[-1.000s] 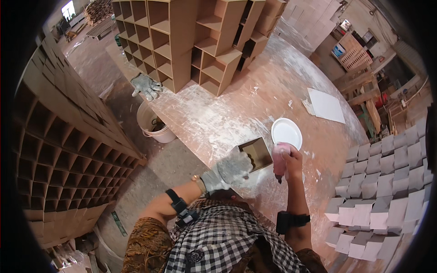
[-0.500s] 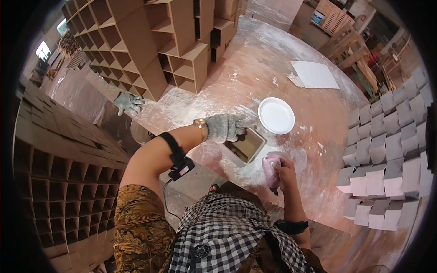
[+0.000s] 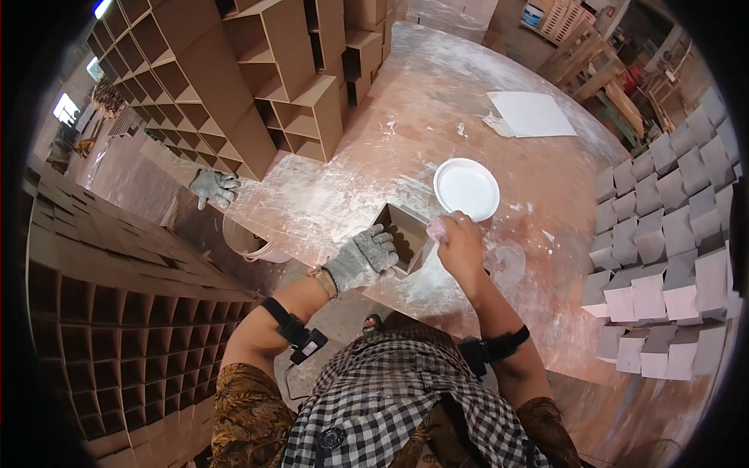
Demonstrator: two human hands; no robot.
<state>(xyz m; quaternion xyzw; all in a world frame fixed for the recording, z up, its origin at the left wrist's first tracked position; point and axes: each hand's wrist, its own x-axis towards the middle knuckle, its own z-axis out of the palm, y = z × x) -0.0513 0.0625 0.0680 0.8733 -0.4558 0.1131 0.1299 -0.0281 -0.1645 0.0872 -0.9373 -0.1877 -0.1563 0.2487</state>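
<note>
A small open-topped brown cardboard box (image 3: 419, 216) sits on the worktable, its inside facing up. My left hand (image 3: 363, 256), in a grey knit glove, grips the box's near left wall with the fingers curled over the rim. At the box's right wall, my bare right hand (image 3: 463, 248) is closed round a pink squeeze bottle (image 3: 437, 229); most of the bottle is hidden by the fingers. Just beyond my right hand lies a round white plastic lid or shallow dish (image 3: 466, 189).
Divided cardboard boxes (image 3: 226, 86) are stacked tall at the far left. Grey-white boxes (image 3: 663, 257) stand in rows at the right. A spare grey glove (image 3: 214, 188) lies at the table's left edge, above a bucket (image 3: 265, 248). White sheets (image 3: 534, 115) lie farther back.
My left hand has shifted from the box's far side to its near left wall, and the box has turned. My right hand has lifted the pink bottle up to the box's right wall.
</note>
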